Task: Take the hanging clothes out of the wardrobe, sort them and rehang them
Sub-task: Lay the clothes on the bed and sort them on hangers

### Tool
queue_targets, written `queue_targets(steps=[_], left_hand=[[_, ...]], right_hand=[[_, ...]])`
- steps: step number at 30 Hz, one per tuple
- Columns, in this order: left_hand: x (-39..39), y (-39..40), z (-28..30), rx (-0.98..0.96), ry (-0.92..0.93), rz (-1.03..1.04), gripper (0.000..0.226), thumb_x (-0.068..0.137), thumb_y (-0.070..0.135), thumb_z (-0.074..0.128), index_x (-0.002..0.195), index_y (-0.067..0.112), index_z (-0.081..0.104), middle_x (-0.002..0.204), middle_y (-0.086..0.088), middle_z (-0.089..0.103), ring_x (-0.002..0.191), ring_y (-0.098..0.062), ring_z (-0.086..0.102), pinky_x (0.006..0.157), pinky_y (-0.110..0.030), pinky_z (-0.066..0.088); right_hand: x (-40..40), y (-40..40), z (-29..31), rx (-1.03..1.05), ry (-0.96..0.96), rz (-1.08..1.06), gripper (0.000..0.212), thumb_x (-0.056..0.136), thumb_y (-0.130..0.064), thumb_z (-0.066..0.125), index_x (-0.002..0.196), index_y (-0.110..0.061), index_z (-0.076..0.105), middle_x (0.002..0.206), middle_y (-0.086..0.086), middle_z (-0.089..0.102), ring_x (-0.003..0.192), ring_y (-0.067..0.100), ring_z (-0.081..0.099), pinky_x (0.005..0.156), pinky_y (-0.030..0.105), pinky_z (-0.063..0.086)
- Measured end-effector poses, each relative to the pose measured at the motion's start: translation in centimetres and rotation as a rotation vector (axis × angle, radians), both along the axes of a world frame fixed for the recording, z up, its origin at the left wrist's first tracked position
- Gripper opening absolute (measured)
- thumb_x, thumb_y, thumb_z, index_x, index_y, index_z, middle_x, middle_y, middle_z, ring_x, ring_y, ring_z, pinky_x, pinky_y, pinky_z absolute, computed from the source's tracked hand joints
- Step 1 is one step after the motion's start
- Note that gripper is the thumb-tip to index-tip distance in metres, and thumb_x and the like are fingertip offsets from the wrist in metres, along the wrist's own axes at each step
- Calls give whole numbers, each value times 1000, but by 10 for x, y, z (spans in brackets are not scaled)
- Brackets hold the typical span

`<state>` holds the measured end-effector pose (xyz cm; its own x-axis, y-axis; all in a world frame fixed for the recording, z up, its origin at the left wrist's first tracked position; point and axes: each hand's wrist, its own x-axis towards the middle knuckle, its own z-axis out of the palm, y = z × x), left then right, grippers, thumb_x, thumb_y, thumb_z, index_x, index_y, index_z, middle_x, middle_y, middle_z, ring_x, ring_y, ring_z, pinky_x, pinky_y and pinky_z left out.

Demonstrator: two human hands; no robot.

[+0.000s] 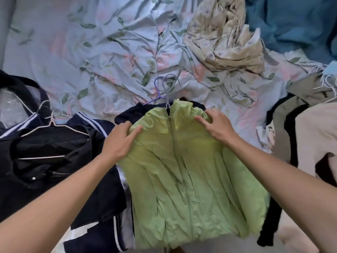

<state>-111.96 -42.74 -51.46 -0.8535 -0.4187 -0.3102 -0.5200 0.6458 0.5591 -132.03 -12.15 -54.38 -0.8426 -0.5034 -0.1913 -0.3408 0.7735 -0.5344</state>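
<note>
A light green zip jacket (pixel 189 172) lies flat on the bed on its grey hanger (pixel 168 88), on top of a dark garment on a purple hanger (pixel 157 92). My left hand (pixel 121 141) grips the jacket's left shoulder with thumb on top and fingers tucked under the edge. My right hand (pixel 214 125) presses on the right shoulder, fingers curled over the fabric near the collar.
A pile of black and navy striped clothes on white hangers (pixel 47 154) lies to the left. Beige, olive and black garments (pixel 302 128) lie to the right. Behind are the floral bed sheet (pixel 102 52), a crumpled cream quilt (pixel 224 41) and blue fabric (pixel 291 22).
</note>
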Motion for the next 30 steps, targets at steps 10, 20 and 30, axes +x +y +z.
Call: queue_targets(steps=[10,20,30], left_hand=[[158,62,196,-42,13,46,59,102,69,46,67,21,43,66,2,53,69,-15,54,63,-41,41],[331,75,316,16,240,-53,39,98,59,61,77,25,58,78,8,60,79,-10,57,70,-39,46],[373,142,386,213,357,-174,44,93,58,69,71,20,62,64,7,57,63,-13,53,62,-37,43]], right_hand=[[196,64,186,-166,41,-280,45,95,-53,67,68,-25,43,68,-5,45,71,21,46,64,41,35],[416,108,335,-314,101,-458,43,92,-45,75,68,-23,47,69,-4,47,70,19,49,68,38,38],[503,190,413,-297,283,-624,38,87,-41,82,69,-21,54,71,-5,52,73,17,54,69,40,42]])
